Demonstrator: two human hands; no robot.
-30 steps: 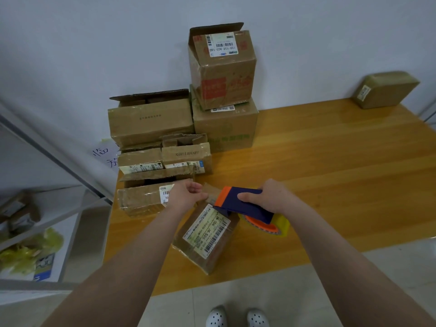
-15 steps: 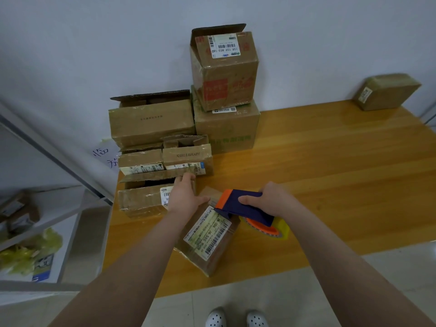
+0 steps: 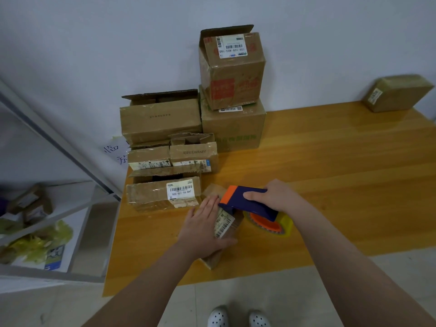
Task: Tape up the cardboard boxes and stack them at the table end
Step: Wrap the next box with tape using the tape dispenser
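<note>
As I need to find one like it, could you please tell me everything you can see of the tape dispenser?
The tape dispenser looks plastic: a dark blue body with an orange front end and an orange hub carrying a roll of yellowish clear tape. The right hand grips its body from above. It lies tilted, with its front end over the small cardboard box and the roll to the box's right, low over the table.
</note>
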